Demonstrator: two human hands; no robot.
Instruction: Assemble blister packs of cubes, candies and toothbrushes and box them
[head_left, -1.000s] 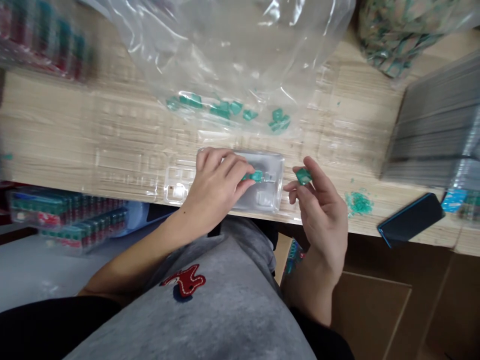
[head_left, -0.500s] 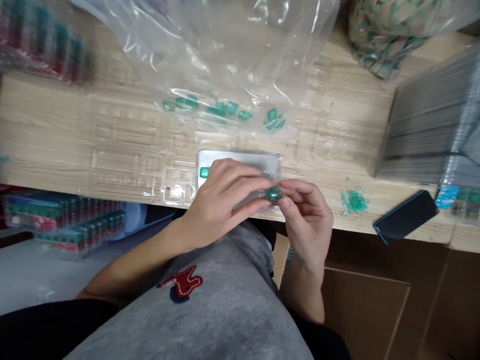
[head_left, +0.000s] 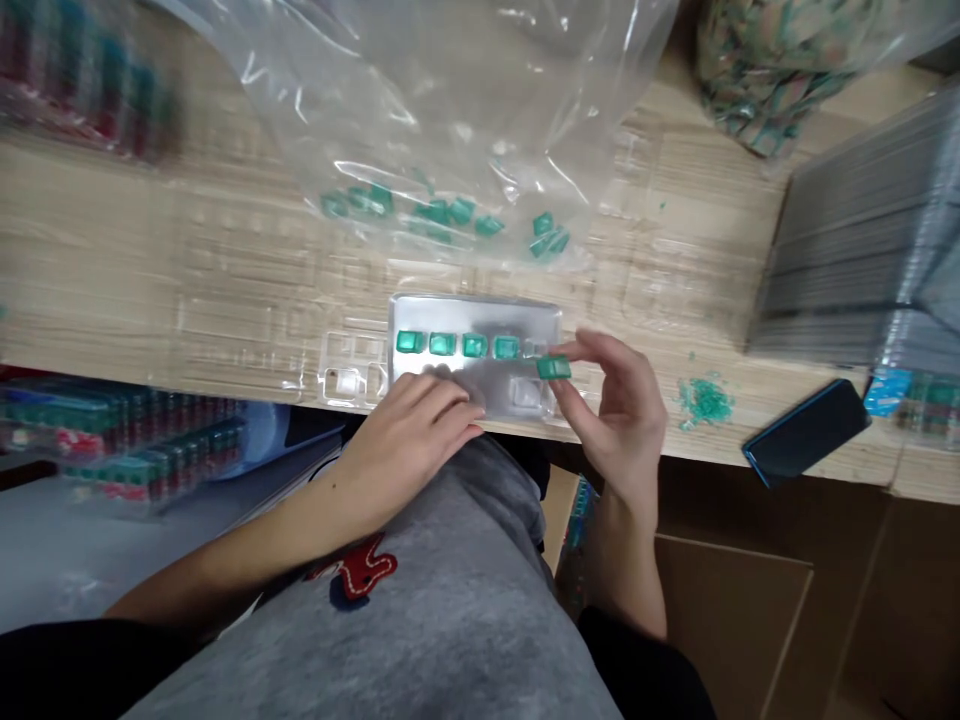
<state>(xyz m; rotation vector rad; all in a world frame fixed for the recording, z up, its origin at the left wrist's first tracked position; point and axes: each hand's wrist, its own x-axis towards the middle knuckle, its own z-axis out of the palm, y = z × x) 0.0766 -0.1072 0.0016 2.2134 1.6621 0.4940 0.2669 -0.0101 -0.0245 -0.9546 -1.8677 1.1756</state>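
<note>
A clear plastic blister tray [head_left: 474,312] lies at the near edge of the wooden table [head_left: 150,270]. A row of several small green pieces [head_left: 458,345] sits in its pockets. My right hand [head_left: 615,410] pinches one more green piece [head_left: 553,367] between thumb and fingers at the tray's right end. My left hand [head_left: 409,425] rests with loosely curled fingers on the tray's near edge and holds nothing that I can see.
A large clear plastic bag [head_left: 450,120] with loose green pieces [head_left: 442,212] lies behind the tray. A dark phone [head_left: 806,432] and green scraps [head_left: 705,398] lie to the right, next to a stack of grey trays [head_left: 862,260]. Packed trays [head_left: 120,445] sit lower left.
My left hand has drawn back off the tray toward me, uncovering the row of green pieces. My right hand keeps a green piece and has moved slightly up to the tray's right end.
</note>
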